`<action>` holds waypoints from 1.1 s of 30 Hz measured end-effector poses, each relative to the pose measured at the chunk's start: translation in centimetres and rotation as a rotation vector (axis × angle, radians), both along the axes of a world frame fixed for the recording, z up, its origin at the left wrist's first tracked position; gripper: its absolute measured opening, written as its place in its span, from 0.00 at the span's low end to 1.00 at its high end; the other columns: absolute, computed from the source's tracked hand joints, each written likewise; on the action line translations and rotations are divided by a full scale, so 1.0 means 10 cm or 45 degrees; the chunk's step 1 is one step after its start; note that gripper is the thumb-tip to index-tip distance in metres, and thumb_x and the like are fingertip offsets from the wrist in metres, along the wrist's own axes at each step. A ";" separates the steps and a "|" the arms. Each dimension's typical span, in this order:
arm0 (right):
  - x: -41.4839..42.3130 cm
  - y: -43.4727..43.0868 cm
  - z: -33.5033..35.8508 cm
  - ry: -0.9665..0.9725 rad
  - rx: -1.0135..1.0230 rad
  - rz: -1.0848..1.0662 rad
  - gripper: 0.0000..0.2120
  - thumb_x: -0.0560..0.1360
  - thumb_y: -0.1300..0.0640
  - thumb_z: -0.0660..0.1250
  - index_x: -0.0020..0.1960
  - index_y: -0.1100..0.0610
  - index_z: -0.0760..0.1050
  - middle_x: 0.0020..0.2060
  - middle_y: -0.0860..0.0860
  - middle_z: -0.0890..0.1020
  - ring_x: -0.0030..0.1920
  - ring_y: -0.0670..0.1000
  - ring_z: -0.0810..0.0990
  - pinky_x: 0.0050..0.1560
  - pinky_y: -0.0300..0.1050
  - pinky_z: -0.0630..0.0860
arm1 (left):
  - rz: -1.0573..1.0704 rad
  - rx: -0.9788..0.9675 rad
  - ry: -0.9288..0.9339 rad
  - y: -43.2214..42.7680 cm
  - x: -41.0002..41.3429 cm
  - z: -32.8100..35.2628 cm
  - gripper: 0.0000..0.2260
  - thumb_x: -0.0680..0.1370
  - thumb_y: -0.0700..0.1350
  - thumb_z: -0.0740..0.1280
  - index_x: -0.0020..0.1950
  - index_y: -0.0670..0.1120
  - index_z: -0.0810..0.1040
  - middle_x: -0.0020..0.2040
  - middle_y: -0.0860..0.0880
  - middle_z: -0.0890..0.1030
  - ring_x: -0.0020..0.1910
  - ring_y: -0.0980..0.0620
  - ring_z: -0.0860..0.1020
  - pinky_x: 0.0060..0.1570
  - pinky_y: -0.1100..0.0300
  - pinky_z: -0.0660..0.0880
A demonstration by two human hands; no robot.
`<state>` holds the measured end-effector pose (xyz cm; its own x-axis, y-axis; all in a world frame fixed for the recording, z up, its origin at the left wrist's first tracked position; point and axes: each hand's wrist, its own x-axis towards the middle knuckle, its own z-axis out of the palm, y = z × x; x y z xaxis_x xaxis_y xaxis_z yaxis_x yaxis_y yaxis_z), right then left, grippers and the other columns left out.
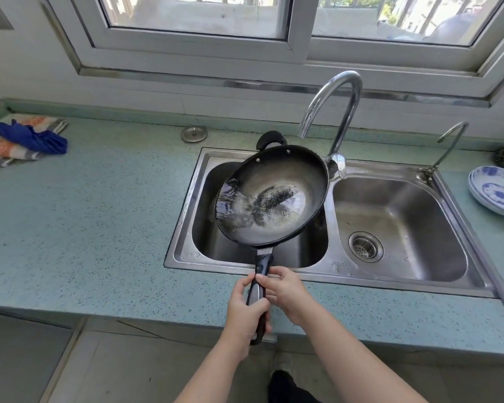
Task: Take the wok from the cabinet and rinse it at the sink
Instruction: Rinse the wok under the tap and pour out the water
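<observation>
Speckled teal table, steel double sink. Black round wok tilted left, water pooling. Left hand, right hand both clenched on long handle. Risk: spill onto table, wet handle slipping.

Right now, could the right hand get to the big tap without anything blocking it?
Probably yes. The right hand would have to let go of the wok handle first, but open sink lies between it and the tap.
</observation>
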<state>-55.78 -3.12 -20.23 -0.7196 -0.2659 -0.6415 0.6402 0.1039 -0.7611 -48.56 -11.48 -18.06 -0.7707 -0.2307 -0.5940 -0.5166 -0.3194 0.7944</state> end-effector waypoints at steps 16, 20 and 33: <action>0.00 -0.01 0.14 -0.021 -0.237 0.016 0.10 0.77 0.66 0.61 0.57 0.69 0.72 0.44 0.61 0.77 0.39 0.54 0.80 0.40 0.42 0.78 | -0.225 -0.464 -0.026 -0.03 -0.07 0.22 0.28 0.72 0.35 0.65 0.69 0.53 0.65 0.53 0.48 0.74 0.28 0.52 0.76 0.23 0.64 0.74; 0.00 0.00 0.14 -0.056 -0.265 0.014 0.09 0.78 0.66 0.60 0.55 0.69 0.73 0.39 0.58 0.78 0.36 0.51 0.80 0.36 0.40 0.78 | -0.292 -0.611 -0.049 0.03 -0.05 0.21 0.28 0.73 0.39 0.65 0.71 0.54 0.62 0.47 0.51 0.76 0.33 0.49 0.79 0.26 0.62 0.77; -0.02 -0.01 0.17 -0.135 -0.343 0.002 0.12 0.78 0.67 0.58 0.60 0.69 0.71 0.40 0.57 0.79 0.37 0.51 0.80 0.34 0.39 0.79 | -0.462 -0.977 -0.064 0.05 -0.05 0.25 0.28 0.76 0.44 0.64 0.74 0.52 0.58 0.54 0.44 0.80 0.47 0.47 0.77 0.41 0.61 0.68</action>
